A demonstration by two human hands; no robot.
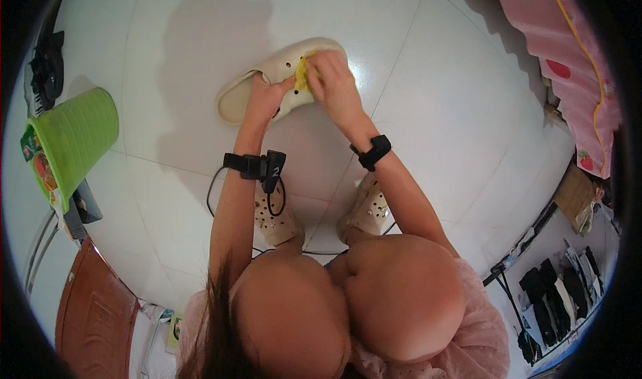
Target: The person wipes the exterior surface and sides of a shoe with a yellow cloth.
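Observation:
A cream clog [239,103] with holes in its upper lies on the pale floor ahead of my feet, its toe to the upper right. My left hand [265,99] reaches into its opening, with the thumb over the upper, gripping it. On the upper, the curled fingers of my right hand [336,90] pinch a small bright yellow piece [301,75]. It is soft-looking and partly hidden by the fingers, so I cannot tell whether it is a cloth or something else.
Similar clogs [275,224] are on my feet, with a black cable [314,252] behind them. A tilted green basket [79,128] with packages stands left. Pink curtain fabric [575,58] hangs right, above a rack of dark items [552,299]. A brown door [97,312] is at lower left.

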